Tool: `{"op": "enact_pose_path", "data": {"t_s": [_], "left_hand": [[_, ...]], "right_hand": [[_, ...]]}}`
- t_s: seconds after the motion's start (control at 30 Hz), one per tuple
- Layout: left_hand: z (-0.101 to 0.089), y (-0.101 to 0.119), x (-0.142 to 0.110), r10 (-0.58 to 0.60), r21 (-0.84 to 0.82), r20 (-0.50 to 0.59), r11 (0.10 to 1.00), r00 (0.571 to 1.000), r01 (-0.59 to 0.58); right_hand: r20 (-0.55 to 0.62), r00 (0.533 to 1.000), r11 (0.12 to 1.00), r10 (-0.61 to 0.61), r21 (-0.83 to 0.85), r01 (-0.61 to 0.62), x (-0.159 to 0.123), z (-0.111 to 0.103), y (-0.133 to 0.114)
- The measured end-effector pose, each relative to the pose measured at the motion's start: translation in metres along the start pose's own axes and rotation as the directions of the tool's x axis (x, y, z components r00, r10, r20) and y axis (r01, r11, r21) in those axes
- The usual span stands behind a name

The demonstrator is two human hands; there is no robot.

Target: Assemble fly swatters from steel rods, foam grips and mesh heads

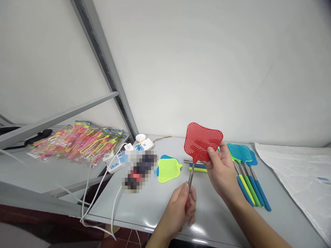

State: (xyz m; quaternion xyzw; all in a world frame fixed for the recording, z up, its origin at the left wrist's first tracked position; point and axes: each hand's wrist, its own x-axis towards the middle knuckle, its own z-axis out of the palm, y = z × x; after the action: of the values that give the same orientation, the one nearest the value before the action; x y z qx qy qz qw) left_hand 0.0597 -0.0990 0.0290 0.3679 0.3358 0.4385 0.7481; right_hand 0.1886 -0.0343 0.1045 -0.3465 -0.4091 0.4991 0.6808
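A red fly swatter (pixel 202 140) with a metal shaft stands upright above the grey table (pixel 155 203). My left hand (pixel 181 206) is closed round its red handle low down. My right hand (pixel 222 168) pinches the lower edge of the red mesh head between thumb and fingers. Behind my right hand lie several swatters (pixel 249 179) with blue and green handles and blue mesh heads. A yellow-green swatter head (pixel 168 169) lies flat on the table to the left, over a blue one.
A white power strip (pixel 121 159) with cables hangs over the table's left edge. Packets of bright pink and yellow items (pixel 77 141) lie on a lower shelf at left. A white plastic sheet (pixel 297 175) covers the right end. A grey metal frame (pixel 108 69) slants up the wall.
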Motion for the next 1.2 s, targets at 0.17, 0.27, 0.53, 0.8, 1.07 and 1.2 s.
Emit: {"op": "enact_pose_path", "data": {"t_s": [0.17, 0.27, 0.53, 0.8, 1.07, 1.2], "left_hand": [[-0.004, 0.003, -0.002, -0.048, -0.111, 0.112, 0.992, 0.993, 0.06], [-0.005, 0.005, -0.004, -0.076, -0.182, 0.205, 0.977, 0.976, 0.115], [0.002, 0.017, -0.013, -0.049, 0.04, 0.046, 0.998, 0.998, 0.047], [0.01, 0.022, -0.018, -0.007, 0.287, -0.155, 0.956, 0.988, 0.052], [0.02, 0.017, -0.004, -0.01, 0.037, -0.131, 0.999, 0.991, 0.015], [0.031, 0.013, 0.02, 0.156, -0.082, -0.284, 0.979, 0.946, -0.186]], "right_hand": [[0.09, 0.991, 0.995, 0.101, -0.009, -0.1, 0.003, -0.004, -0.002], [0.141, 0.981, 0.991, 0.136, -0.01, -0.136, 0.001, -0.006, -0.003], [0.138, 0.978, 0.986, 0.156, 0.029, -0.161, -0.01, -0.001, -0.008], [0.11, 0.984, 0.988, 0.138, 0.046, -0.144, -0.011, 0.0, -0.002], [0.247, 0.937, 0.966, 0.249, 0.003, -0.258, 0.002, -0.021, -0.001], [0.19, 0.95, 0.958, 0.247, -0.193, -0.211, -0.021, -0.041, 0.007]]}}
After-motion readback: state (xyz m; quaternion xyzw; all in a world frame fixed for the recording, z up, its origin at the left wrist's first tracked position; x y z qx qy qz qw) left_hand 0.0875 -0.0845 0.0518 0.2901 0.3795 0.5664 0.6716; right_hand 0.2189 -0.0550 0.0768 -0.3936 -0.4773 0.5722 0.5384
